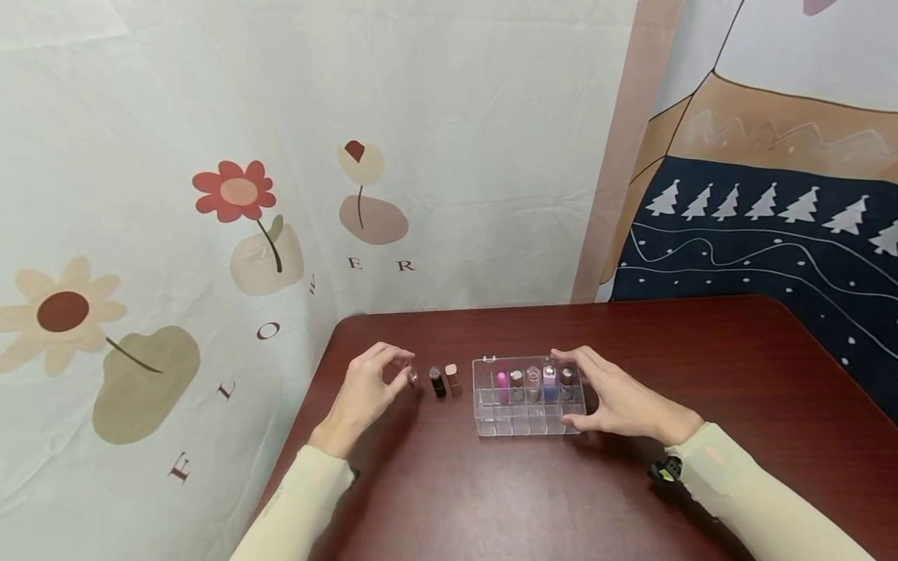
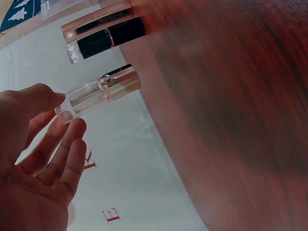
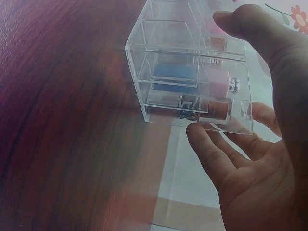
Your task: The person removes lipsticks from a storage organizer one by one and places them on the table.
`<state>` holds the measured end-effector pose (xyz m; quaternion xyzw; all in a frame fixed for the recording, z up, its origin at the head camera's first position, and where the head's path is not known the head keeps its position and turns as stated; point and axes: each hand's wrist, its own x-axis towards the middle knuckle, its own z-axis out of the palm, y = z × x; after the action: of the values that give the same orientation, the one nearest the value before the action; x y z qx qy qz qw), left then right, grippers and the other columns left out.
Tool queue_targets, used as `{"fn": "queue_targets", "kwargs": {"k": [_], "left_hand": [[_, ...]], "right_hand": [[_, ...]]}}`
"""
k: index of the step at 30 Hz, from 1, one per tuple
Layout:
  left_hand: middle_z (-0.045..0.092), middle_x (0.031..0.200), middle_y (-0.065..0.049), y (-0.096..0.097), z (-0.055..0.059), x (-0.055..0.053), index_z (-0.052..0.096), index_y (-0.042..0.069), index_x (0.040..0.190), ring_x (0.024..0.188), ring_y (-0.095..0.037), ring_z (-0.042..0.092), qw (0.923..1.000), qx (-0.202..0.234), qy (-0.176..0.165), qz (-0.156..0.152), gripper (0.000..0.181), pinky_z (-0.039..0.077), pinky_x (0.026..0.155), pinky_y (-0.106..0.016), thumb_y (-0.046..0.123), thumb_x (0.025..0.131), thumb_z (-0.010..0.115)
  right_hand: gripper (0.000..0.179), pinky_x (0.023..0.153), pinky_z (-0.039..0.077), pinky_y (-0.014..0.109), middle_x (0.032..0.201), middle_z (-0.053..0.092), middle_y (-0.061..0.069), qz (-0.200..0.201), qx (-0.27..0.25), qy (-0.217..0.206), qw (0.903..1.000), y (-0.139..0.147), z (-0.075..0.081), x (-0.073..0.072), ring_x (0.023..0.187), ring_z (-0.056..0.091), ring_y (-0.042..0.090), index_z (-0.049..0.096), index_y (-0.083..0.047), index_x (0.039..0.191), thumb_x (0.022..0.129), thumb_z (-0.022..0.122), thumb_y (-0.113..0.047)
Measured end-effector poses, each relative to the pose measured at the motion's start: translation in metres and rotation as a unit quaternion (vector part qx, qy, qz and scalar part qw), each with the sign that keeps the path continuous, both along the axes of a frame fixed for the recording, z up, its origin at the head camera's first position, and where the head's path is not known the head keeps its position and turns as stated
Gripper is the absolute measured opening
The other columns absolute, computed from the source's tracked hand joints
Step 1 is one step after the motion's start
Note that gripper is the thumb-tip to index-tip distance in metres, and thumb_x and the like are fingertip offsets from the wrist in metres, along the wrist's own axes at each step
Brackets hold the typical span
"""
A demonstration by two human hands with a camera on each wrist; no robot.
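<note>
Pinching the clear-capped lipstick point(image 2: 98, 95) in the left hand point(image 1: 368, 387), at nine o'clock from the clear organizer point(image 1: 531, 426); gripping its three-o'clock edge with the right hand point(image 1: 620, 399). Seemingly past halfway, with five tubes point(image 1: 533, 384) stowed and lipstick, black tube point(image 1: 438, 383) and gold tube point(image 1: 452, 379) to go.

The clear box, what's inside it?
Five tubes stand in the back row of the box, one of them bright pink. Their undersides, against the box floor, are covered and can't be seen.
</note>
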<state>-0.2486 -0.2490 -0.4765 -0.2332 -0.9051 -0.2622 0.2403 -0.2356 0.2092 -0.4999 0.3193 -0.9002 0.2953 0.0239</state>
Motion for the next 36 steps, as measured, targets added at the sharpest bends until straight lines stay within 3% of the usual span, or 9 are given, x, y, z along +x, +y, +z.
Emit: {"fn": "queue_targets", "kwargs": {"k": [5, 14, 19, 36], "left_hand": [[0.082, 0.109, -0.009, -0.001, -0.004, -0.001, 0.086, 0.006, 0.118, 0.099, -0.028, 0.083, 0.9998, -0.011, -0.017, 0.001, 0.023, 0.069, 0.088, -0.047, -0.001, 0.097, 0.090], [0.083, 0.110, -0.007, 0.000, -0.012, -0.005, 0.087, 0.006, 0.116, 0.096, -0.025, 0.082, 0.9996, -0.026, -0.014, -0.001, 0.024, 0.065, 0.081, -0.039, -0.002, 0.095, 0.092], [0.084, 0.112, -0.007, 0.002, -0.012, -0.004, 0.087, 0.007, 0.118, 0.099, -0.025, 0.083, 0.9988, -0.030, -0.039, -0.001, 0.022, 0.067, 0.084, -0.040, 0.000, 0.097, 0.091], [0.085, 0.119, -0.007, 0.003, -0.011, -0.007, 0.087, 0.010, 0.122, 0.106, -0.024, 0.082, 0.9974, -0.032, -0.064, -0.002, 0.024, 0.064, 0.085, -0.038, 0.003, 0.100, 0.090]], "right_hand": [[0.105, 0.117, 0.065, 0.056, 0.159, 0.061, 0.004, -0.002, 0.001, -0.007, 1.0000, 0.000, 0.000, 0.000, 0.139, 0.068, 0.021, 0.046, -0.016, 0.172, 0.087, 0.105, -0.035], [0.105, 0.117, 0.065, 0.056, 0.160, 0.061, 0.004, -0.004, 0.000, -0.002, 1.0000, 0.000, 0.001, 0.000, 0.139, 0.069, 0.021, 0.046, -0.016, 0.171, 0.086, 0.105, -0.034], [0.105, 0.117, 0.064, 0.056, 0.160, 0.061, 0.005, -0.002, -0.002, -0.006, 1.0000, 0.000, 0.000, 0.000, 0.140, 0.069, 0.022, 0.046, -0.016, 0.171, 0.086, 0.105, -0.034], [0.106, 0.117, 0.064, 0.057, 0.161, 0.060, 0.005, -0.002, -0.004, -0.012, 0.9999, 0.000, -0.002, -0.001, 0.141, 0.068, 0.023, 0.046, -0.014, 0.172, 0.086, 0.105, -0.033]]}}
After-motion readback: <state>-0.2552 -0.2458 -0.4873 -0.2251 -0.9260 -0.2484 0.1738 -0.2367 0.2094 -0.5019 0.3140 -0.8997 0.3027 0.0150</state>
